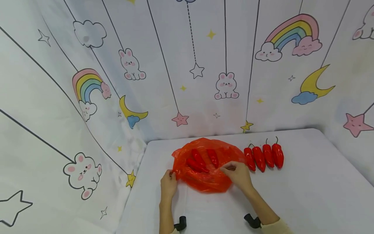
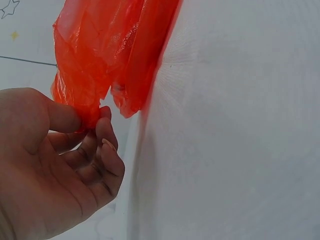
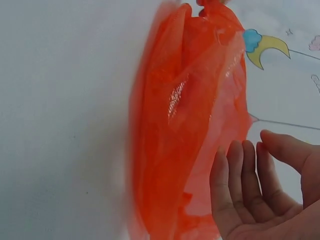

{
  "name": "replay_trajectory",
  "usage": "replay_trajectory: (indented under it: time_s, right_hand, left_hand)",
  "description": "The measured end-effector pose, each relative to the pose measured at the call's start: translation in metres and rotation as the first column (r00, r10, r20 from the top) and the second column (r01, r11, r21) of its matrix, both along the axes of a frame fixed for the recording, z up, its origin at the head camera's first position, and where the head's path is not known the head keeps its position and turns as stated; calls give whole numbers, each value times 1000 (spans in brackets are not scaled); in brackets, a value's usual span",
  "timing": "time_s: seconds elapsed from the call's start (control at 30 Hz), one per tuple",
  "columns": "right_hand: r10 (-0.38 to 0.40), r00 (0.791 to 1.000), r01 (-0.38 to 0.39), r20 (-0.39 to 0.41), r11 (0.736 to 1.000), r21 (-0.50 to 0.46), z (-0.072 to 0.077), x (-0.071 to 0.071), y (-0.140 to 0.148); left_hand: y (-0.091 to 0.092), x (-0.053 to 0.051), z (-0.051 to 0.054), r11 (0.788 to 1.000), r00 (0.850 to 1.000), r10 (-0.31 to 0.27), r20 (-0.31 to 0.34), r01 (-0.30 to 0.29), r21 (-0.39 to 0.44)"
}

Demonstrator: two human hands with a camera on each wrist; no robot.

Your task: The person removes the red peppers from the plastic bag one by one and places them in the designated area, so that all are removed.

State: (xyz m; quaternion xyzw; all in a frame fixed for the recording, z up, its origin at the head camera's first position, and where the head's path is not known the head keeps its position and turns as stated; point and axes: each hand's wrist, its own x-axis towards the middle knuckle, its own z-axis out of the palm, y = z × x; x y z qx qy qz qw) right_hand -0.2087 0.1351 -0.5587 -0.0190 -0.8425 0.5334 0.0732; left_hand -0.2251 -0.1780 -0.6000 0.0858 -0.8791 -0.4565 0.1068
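Observation:
A thin red plastic bag point(image 1: 211, 187) lies spread on the white table with its mouth facing up. Three red chili peppers point(image 1: 198, 158) show inside it. At the bag's left edge, my left hand point(image 1: 168, 185) pinches the film between thumb and fingertips, as the left wrist view shows with the gathered plastic point(image 2: 90, 112). Over the bag's right side hovers my right hand point(image 1: 239, 175), its thumb close to the index finger. The right wrist view shows these fingers point(image 3: 250, 185) loosely bent beside the bag, with nothing between them.
Several more red chili peppers point(image 1: 268, 156) lie in a row right of the bag, stems pointing away. Behind the table point(image 1: 301, 182) hangs a white cloth point(image 1: 163, 81) printed with rabbits, rainbows and stars. Two black objects point(image 1: 253, 221) sit by the wrists.

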Motion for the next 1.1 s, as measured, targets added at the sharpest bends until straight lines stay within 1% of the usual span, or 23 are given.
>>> replay_trajectory:
  time_s: [0.13, 0.33, 0.43, 0.57, 0.77, 0.93, 1.1]
  right_hand:
    - [18, 1000, -18, -12, 1000, 14, -3, -3, -7]
    - [29, 999, -30, 27, 999, 30, -8, -4, -17]
    - [41, 998, -42, 48, 999, 34, -11, -4, -22]
    - [64, 996, -66, 61, 997, 39, -14, -4, -26]
    - [104, 992, -106, 67, 994, 33, -19, -6, -31]
    - [125, 990, -129, 57, 990, 64, -25, -7, -35]
    - [141, 988, -146, 64, 986, 86, -29, -9, -38]
  left_hand:
    - [0, 0, 0, 1000, 1000, 5, 0, -5, 5]
    - [0, 0, 1, 1000, 1000, 4, 6, -4, 19]
    - [0, 1, 1, 1000, 1000, 0, -1, 0, 13]
    - [0, 0, 1, 1000, 1000, 5, 8, -5, 9]
    - [0, 0, 0, 1000, 1000, 6, 1, -6, 7]
    - [0, 0, 1, 1000, 1000, 2, -9, -2, 6]
    - [-1, 0, 0, 1000, 1000, 4, -13, -4, 6]
